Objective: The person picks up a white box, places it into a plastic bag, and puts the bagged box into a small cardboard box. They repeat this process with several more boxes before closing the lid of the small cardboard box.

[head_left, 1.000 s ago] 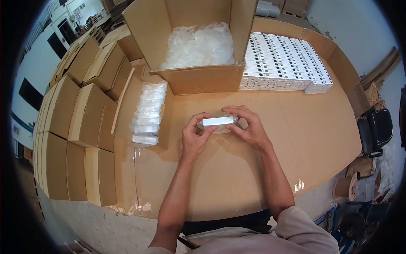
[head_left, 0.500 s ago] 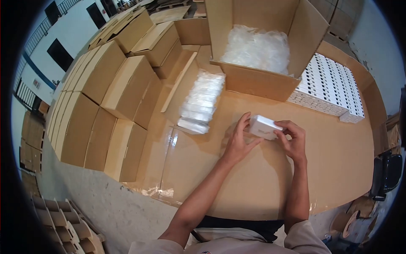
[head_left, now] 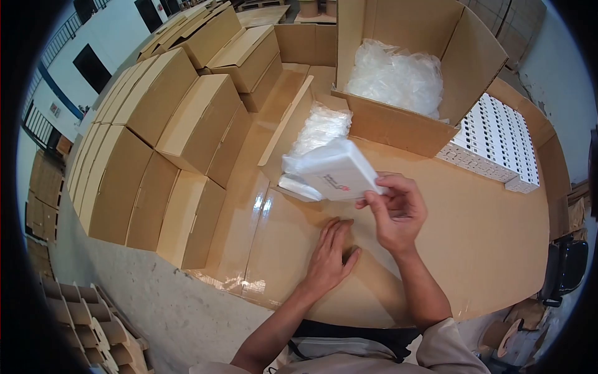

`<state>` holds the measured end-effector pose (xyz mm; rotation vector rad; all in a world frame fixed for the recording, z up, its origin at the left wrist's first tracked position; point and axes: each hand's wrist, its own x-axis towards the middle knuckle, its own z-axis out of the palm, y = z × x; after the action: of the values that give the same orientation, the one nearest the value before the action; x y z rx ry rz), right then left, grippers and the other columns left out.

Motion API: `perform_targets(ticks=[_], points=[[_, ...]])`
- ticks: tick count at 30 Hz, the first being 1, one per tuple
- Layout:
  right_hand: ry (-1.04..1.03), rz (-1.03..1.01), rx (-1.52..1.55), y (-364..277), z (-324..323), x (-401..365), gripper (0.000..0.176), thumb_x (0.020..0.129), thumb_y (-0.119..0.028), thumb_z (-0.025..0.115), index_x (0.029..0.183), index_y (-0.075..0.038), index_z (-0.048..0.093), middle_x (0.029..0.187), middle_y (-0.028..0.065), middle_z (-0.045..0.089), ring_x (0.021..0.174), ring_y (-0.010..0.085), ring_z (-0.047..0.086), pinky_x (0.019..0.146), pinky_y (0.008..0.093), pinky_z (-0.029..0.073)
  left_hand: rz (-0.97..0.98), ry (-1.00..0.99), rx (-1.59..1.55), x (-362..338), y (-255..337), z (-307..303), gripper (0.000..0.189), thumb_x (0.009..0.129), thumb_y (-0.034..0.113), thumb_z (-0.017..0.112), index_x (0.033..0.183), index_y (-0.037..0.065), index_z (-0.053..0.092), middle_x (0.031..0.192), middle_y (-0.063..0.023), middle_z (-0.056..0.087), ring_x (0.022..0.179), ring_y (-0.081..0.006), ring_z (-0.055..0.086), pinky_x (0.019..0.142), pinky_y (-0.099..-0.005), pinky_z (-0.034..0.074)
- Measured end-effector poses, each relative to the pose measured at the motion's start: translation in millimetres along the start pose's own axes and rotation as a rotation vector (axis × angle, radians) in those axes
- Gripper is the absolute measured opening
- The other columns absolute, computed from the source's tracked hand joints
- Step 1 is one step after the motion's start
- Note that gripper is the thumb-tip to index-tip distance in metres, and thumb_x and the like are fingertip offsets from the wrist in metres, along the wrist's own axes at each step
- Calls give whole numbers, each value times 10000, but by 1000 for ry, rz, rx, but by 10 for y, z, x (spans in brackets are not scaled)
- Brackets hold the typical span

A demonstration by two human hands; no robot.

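A white box in a clear plastic bag [head_left: 342,173] is raised and tilted, gripped at its right end by my right hand [head_left: 398,209]. Its far end overlaps the view of an open cardboard box [head_left: 283,140] that holds a row of bagged white boxes [head_left: 321,128]. My left hand [head_left: 331,255] holds nothing and rests low over the cardboard tabletop [head_left: 479,249], its fingers apart. Behind my right hand stands a large open carton [head_left: 398,123] with a heap of clear plastic bags [head_left: 395,78].
Brown cardboard boxes [head_left: 199,124] are stacked along the left side. At the back right sits a block of small white boxes [head_left: 492,143] with dark marks. A black chair [head_left: 568,265] stands beyond the right edge, and cardboard dividers [head_left: 93,324] lie at the lower left.
The bagged white box has moved left and up in my right hand, towards the row of bagged boxes. My left hand has let go of it and dropped lower left. The view has shifted slightly.
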<state>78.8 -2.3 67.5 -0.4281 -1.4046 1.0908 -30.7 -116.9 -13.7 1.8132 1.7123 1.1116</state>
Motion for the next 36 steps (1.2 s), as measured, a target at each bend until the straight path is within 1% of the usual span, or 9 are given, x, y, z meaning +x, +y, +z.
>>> perform_targets(ticks=[3,7,13,16,19,22,28,34,36], points=[[-102,-40,-40,206,126,-13,291,910,155,643,1178,66,573,1174,199,629,906,219,718,730,314,658,9,-9,-12,21,-1,-17,630,899,173,728,1422,-27,440,1397,-258,502,1382,-452,410,1160,-514,353],[-58,0,-69,318,263,2,275,879,141,700,1141,60,675,1126,180,671,888,200,726,728,280,650,-22,-23,-27,12,-21,-16,610,900,170,724,1405,-34,451,1386,-263,504,1377,-455,412,1158,-518,353],[-80,-108,-269,437,244,65,278,851,123,735,1114,39,705,1088,181,704,880,201,727,709,284,652,23,-19,-34,1,-93,5,628,885,193,756,1398,-19,460,1400,-257,497,1352,-449,436,1140,-525,367],[-102,-175,-359,422,220,90,291,838,118,745,1113,31,712,1073,186,715,891,219,730,703,289,653,30,-22,-42,10,-96,6,620,889,195,750,1396,-15,462,1394,-256,502,1349,-443,440,1140,-523,368],[-159,-228,-428,399,190,77,288,864,150,705,1139,67,685,1115,216,685,915,227,722,719,304,662,3,-31,-57,23,-71,-16,613,892,195,745,1397,-13,466,1393,-250,503,1350,-437,442,1141,-521,366],[-131,-227,-421,401,196,97,294,847,138,730,1129,59,692,1102,218,699,911,227,726,712,300,655,28,-20,-59,23,-76,-18,604,890,191,745,1389,-14,474,1391,-244,506,1350,-433,443,1141,-518,366],[-178,-286,-500,321,186,131,297,799,81,785,1079,-4,736,1069,163,729,908,260,738,715,325,618,25,-27,-28,27,-71,-10,584,889,210,743,1368,-21,502,1380,-243,518,1355,-430,440,1146,-520,363],[-161,-353,-622,222,213,107,305,793,63,794,1083,-14,736,1066,149,732,907,261,739,741,348,610,-6,-51,-23,22,-68,-13,597,893,225,740,1376,-29,500,1388,-250,514,1363,-432,430,1152,-512,358],[-227,-365,-626,175,217,130,305,792,89,789,1077,1,726,1045,178,731,905,264,741,726,326,611,-9,-43,-7,24,-55,-14,600,893,228,740,1378,-32,500,1394,-252,510,1365,-435,427,1153,-508,357]])
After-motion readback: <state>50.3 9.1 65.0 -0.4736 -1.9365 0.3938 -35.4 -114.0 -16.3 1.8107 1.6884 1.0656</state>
